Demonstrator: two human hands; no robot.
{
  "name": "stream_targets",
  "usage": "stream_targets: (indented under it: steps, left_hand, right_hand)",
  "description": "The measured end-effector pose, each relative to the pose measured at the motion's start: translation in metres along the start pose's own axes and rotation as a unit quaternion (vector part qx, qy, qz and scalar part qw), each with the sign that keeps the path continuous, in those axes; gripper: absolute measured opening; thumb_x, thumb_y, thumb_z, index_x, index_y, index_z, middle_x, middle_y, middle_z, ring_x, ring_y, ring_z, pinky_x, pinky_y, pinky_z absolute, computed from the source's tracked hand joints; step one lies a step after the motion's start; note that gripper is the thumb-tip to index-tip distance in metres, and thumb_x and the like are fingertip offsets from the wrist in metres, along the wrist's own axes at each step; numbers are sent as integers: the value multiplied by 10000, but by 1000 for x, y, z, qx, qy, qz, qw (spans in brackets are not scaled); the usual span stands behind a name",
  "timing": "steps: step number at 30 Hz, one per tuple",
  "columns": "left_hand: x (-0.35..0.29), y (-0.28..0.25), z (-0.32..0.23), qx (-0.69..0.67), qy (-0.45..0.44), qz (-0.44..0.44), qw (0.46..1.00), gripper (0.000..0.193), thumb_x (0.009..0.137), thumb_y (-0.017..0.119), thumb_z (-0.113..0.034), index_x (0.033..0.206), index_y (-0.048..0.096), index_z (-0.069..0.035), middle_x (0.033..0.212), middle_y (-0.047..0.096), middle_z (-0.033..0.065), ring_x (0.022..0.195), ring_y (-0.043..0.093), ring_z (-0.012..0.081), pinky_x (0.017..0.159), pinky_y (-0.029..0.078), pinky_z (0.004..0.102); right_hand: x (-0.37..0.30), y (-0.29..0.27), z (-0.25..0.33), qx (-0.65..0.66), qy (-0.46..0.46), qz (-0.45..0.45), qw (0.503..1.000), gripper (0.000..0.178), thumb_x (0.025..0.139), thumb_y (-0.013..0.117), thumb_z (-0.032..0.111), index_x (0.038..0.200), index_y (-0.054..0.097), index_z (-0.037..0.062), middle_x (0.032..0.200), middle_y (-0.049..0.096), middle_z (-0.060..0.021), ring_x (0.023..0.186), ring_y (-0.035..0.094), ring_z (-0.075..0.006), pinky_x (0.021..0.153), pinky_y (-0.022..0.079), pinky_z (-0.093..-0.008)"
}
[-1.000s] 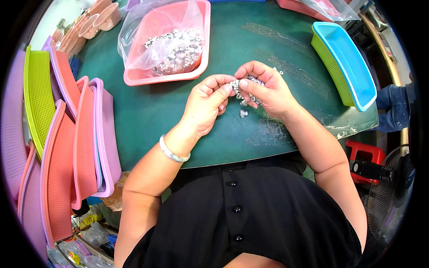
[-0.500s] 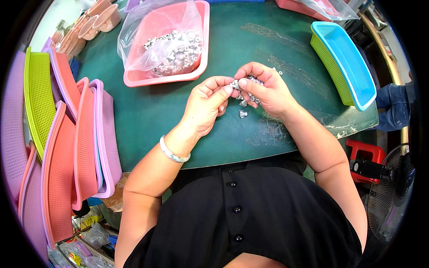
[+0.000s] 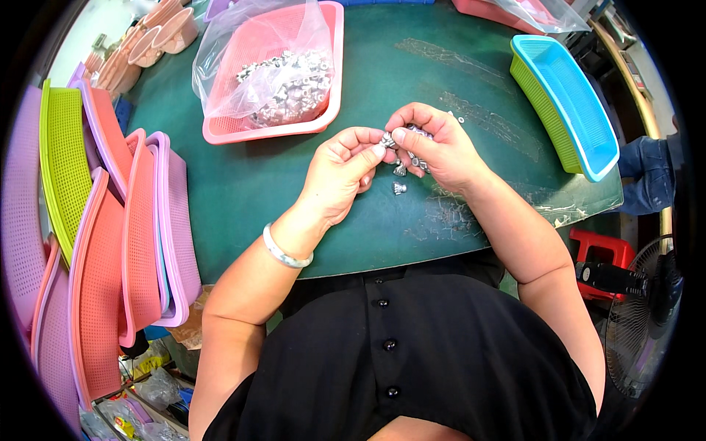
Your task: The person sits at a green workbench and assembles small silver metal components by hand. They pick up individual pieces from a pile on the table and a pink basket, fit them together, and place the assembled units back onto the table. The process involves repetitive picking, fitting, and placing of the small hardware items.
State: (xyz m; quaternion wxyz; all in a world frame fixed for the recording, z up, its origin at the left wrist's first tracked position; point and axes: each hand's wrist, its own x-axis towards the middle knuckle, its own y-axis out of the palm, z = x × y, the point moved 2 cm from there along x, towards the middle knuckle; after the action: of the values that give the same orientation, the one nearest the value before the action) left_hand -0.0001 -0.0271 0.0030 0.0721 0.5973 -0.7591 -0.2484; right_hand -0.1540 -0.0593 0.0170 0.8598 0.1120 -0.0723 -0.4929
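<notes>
A small silver metal part (image 3: 388, 140) is pinched between the fingertips of my left hand (image 3: 337, 170) and my right hand (image 3: 445, 151), which meet over the green table. Both hands are closed on it. Beneath my right hand lie more silver parts, half hidden by its fingers. Another loose silver part (image 3: 399, 188) rests on the table just nearer to me. Beyond my left hand stands a pink basket (image 3: 213, 131), lined with a transparent plastic bag (image 3: 220, 81) that holds a heap of similar silver parts (image 3: 294, 92).
On the left, several purple, coral and green baskets (image 3: 99, 287) stand stacked on edge. A blue basket nested in a green one (image 3: 581, 110) sits at the far right of the table (image 3: 309, 242). A fan (image 3: 636, 316) and a red stool (image 3: 614, 250) are beyond its right edge.
The silver part between my fingertips has turned slightly. My hands stay in nearly the same place, and the other things have not moved.
</notes>
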Motion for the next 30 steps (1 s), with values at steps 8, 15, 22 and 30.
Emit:
stream_targets:
  steps: [8, 15, 22, 30]
  left_hand:
    - [0, 1, -1, 7, 3, -1, 1000, 154, 846, 548, -45, 1000, 546, -35, 834, 608, 72, 519, 409, 25, 439, 310, 142]
    - [0, 0, 0, 1, 6, 8, 1000, 153, 852, 538, -44, 1004, 547, -37, 837, 602, 61, 531, 406, 25, 451, 317, 146]
    - [1, -1, -1, -15, 5, 8, 1000, 141, 857, 534, -49, 997, 548, -44, 832, 600, 50, 535, 401, 23, 460, 315, 150]
    - [1, -2, -5, -104, -15, 29, 994, 103, 848, 509, -102, 935, 539, -56, 812, 590, 64, 531, 429, 63, 456, 334, 174]
  right_hand:
    - [0, -1, 0, -9, -2, 2, 1000, 94, 846, 560, 83, 906, 545, 12, 692, 582, -36, 530, 475, -39, 416, 358, -162]
    - [0, -1, 0, 0, 1, 4, 1000, 126, 829, 573, 71, 932, 535, 11, 708, 581, -39, 549, 487, -44, 421, 364, -160]
    - [-2, -2, 3, 53, 16, 25, 998, 310, 724, 495, -49, 1030, 494, 1, 843, 547, -59, 603, 503, -69, 447, 380, -181]
    - [-2, -1, 7, 20, -2, 27, 999, 397, 713, 494, -49, 1102, 439, 10, 873, 518, -56, 615, 486, -70, 476, 380, -186]
